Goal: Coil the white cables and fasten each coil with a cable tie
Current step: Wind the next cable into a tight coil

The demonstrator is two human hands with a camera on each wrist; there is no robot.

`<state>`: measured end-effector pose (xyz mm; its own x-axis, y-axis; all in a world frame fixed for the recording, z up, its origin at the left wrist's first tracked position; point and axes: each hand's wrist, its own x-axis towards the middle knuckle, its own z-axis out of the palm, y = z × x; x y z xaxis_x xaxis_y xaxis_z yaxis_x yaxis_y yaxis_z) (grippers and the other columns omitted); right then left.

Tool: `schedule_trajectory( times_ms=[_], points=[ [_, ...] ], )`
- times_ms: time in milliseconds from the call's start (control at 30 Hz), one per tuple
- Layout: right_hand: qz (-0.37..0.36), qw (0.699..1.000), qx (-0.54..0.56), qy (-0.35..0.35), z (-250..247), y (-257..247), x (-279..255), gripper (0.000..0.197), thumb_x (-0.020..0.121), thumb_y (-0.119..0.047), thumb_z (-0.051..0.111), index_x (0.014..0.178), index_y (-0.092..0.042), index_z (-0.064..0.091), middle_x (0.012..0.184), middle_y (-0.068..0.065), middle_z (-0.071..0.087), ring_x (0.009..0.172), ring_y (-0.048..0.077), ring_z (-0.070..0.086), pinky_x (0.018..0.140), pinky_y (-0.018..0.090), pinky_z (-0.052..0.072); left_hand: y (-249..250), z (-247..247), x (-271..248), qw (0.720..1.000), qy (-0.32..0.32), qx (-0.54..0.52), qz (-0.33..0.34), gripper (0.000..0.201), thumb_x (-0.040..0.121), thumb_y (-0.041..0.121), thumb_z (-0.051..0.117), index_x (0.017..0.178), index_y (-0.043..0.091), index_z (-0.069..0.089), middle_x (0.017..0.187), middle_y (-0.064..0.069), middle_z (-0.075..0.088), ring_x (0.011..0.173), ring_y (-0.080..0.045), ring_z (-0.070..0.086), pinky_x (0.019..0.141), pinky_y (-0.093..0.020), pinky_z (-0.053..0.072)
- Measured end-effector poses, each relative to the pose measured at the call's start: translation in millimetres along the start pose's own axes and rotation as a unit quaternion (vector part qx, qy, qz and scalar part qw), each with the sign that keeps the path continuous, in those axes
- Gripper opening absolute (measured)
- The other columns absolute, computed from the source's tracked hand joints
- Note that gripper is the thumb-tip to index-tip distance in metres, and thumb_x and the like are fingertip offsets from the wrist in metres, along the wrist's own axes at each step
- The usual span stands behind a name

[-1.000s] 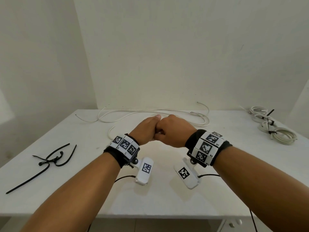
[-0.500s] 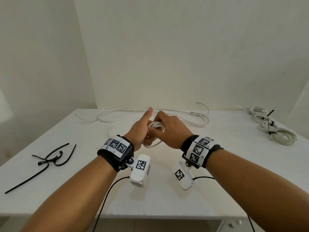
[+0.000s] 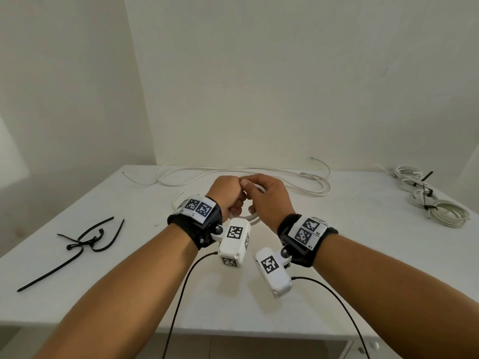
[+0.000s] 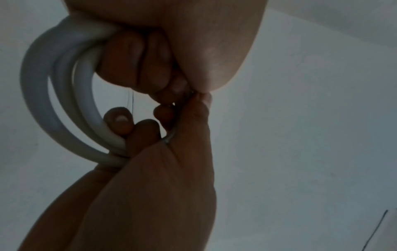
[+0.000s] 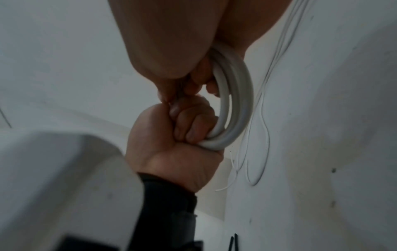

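Observation:
A small coil of white cable [image 3: 253, 219] hangs between my two hands above the middle of the white table [image 3: 129, 294]. My left hand [image 3: 228, 195] grips one side of the coil [image 4: 43, 101], fingers curled round its turns. My right hand [image 3: 267, 198] grips the other side of the coil [image 5: 238, 101], thumb and fingers pinched where the hands meet. The hands touch knuckle to knuckle and hide most of the coil. Black cable ties [image 3: 85, 239] lie in a loose heap on the left of the table, away from both hands.
Long loose white cables [image 3: 259, 174] sprawl along the back edge by the wall, just beyond my hands. Several tied coils [image 3: 427, 203] sit at the back right. A short curve of white cable [image 3: 178, 198] shows left of my left wrist.
Half a second ago my left thumb stood up and the coil showed between the hands. The thumb has folded down and both hands have closed together around the coil.

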<state>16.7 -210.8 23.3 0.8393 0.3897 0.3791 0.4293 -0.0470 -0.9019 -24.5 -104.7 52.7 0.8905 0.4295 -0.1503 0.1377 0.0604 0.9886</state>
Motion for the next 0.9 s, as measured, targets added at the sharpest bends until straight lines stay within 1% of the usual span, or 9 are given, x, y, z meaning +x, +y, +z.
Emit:
schedule_trajectory(
  times_ms=[100,167,333,467,533,600,667,800,900],
  points=[
    [-0.004,1.0,-0.007,0.028,-0.1,3.4,3.7,0.013,0.092,-0.031,0.067,0.089,-0.021,0.074,0.073,-0.001,0.071,0.051,0.015,0.059,0.059,0.04,0.057,-0.2,-1.4,5.1,0.999,-0.024,-0.029,-0.005,0.042,0.102,0.026,0.039,0.062,0.013,0.044,0.045,0.0,0.033,0.034,-0.013,0.023,0.042,-0.019,0.021],
    [-0.019,0.998,-0.022,0.047,0.3,3.9,8.3,0.014,0.091,-0.032,0.067,0.085,-0.022,0.074,0.07,-0.004,0.07,0.053,0.011,0.058,0.062,0.04,0.058,-0.5,-2.8,8.7,0.997,-0.049,-0.064,-0.007,0.05,0.103,0.044,0.039,0.062,0.016,0.043,0.049,0.0,0.033,0.035,-0.013,0.022,0.041,-0.019,0.023],
    [-0.041,0.997,-0.026,0.067,7.6,1.5,14.0,0.014,0.088,-0.028,0.066,0.076,-0.022,0.071,0.065,-0.004,0.069,0.053,0.01,0.058,0.058,0.034,0.053,2.6,-2.8,4.6,0.995,-0.036,-0.088,-0.005,0.051,0.102,0.046,0.041,0.062,0.015,0.045,0.044,0.0,0.035,0.036,-0.014,0.025,0.041,-0.019,0.024],
    [-0.057,0.996,-0.063,0.026,5.7,-2.6,16.4,0.015,0.09,-0.023,0.063,0.076,-0.02,0.068,0.067,-0.005,0.068,0.056,0.01,0.057,0.059,0.03,0.051,7.9,-7.0,4.5,0.997,-0.039,-0.069,-0.019,0.059,0.102,0.056,0.028,0.059,0.017,0.039,0.043,0.001,0.03,0.035,-0.014,0.02,0.04,-0.017,0.018],
    [-0.077,0.991,-0.109,-0.011,-0.3,-3.9,17.2,0.013,0.093,-0.024,0.062,0.081,-0.022,0.067,0.075,-0.008,0.069,0.065,0.011,0.061,0.066,0.031,0.052,9.7,-11.1,6.4,0.998,-0.049,-0.032,-0.025,0.061,0.101,0.061,0.023,0.06,0.019,0.036,0.046,0.002,0.027,0.037,-0.013,0.017,0.04,-0.018,0.014],
    [-0.104,0.982,-0.147,-0.056,-8.4,-5.2,17.9,0.01,0.095,-0.025,0.062,0.088,-0.03,0.068,0.092,-0.01,0.07,0.083,0.009,0.064,0.077,0.024,0.051,10.0,-15.6,8.0,0.997,-0.062,-0.006,-0.041,0.061,0.099,0.065,0.021,0.061,0.019,0.036,0.047,0.003,0.026,0.038,-0.012,0.017,0.04,-0.018,0.012],
    [-0.114,0.976,-0.148,-0.108,-16.6,-6.2,20.0,0.011,0.094,-0.025,0.065,0.094,-0.035,0.07,0.1,-0.012,0.07,0.09,0.006,0.064,0.085,0.02,0.049,8.3,-17.8,9.2,0.995,-0.074,0.008,-0.061,0.063,0.098,0.067,0.021,0.06,0.02,0.036,0.048,0.003,0.025,0.037,-0.011,0.016,0.039,-0.018,0.011],
    [-0.108,0.965,-0.166,-0.174,-24.4,-12.0,24.6,0.007,0.088,-0.017,0.072,0.092,-0.022,0.073,0.088,-0.008,0.074,0.082,-0.002,0.064,0.076,0.006,0.044,2.1,-16.6,10.8,0.992,-0.105,0.024,-0.072,0.067,0.097,0.069,0.019,0.057,0.019,0.035,0.05,0.004,0.023,0.036,-0.01,0.015,0.035,-0.019,0.013],
    [-0.117,0.963,-0.172,-0.172,-25.7,-13.8,28.8,0.005,0.087,-0.016,0.072,0.086,-0.021,0.071,0.086,-0.007,0.073,0.083,0.0,0.065,0.078,0.01,0.043,1.9,-15.6,8.6,0.987,-0.132,0.016,-0.086,0.066,0.094,0.074,0.019,0.057,0.021,0.033,0.051,0.005,0.022,0.035,-0.008,0.015,0.036,-0.018,0.013]
  ],
)
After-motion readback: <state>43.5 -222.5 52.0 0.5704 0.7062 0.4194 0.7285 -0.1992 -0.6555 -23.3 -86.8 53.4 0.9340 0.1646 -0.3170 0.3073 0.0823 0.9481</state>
